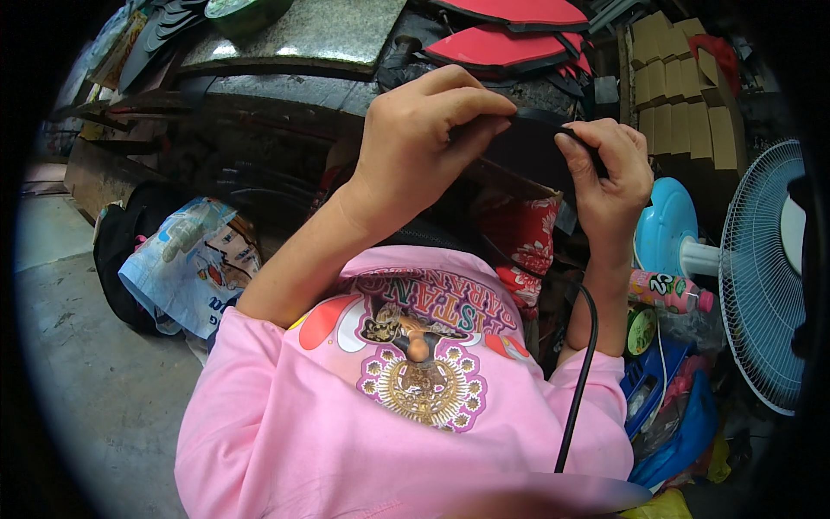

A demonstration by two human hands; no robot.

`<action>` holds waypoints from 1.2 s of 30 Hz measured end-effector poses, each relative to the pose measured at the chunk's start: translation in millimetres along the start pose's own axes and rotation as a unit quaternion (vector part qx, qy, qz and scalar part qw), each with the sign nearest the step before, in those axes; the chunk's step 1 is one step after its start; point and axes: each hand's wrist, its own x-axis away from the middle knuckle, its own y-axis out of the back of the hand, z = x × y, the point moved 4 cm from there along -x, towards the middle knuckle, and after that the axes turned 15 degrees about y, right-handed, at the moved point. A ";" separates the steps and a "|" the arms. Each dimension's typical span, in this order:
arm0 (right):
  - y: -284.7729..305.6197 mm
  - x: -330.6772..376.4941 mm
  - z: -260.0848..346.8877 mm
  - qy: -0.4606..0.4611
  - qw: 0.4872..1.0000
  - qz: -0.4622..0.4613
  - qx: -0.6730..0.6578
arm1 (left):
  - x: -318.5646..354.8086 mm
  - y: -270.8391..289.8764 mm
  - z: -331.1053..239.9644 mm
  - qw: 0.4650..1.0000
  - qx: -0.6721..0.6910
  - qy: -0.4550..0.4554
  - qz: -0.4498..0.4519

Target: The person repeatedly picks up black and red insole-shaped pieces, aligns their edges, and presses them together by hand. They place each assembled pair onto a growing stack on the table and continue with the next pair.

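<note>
Both my hands are raised in front of my chest at the bench, holding a dark, flat, flexible piece (538, 147) with a curved edge. My left hand (424, 134) pinches that edge at its left end between thumb and fingers. At the right end, my right hand (609, 169) grips the same edge, thumb toward me and fingers curled. The piece's lower part is in shadow, and its full shape cannot be made out. Just beyond my hands lies a stack of red curved pieces with black edges (510, 43).
A grey stone slab (298, 39) lies on the bench, with a green bowl (246, 13) at the back. To the right are stacked cardboard boxes (687, 95), a white-and-blue fan (765, 277) and a pink bottle (666, 291). A printed cloth (194, 264) hangs at the left.
</note>
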 end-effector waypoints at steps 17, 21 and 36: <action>-3.5 -5.6 4.3 0.005 0.999 0.043 -0.015 | 4.0 -3.5 -3.1 0.997 -0.079 0.003 0.003; -3.0 -7.6 4.0 0.006 0.999 0.045 -0.011 | 2.9 -1.4 -3.1 0.996 -0.072 -0.040 -0.028; -6.4 -14.0 7.0 0.036 0.997 0.064 -0.008 | 3.0 -7.6 -1.5 0.992 -0.121 -0.031 -0.002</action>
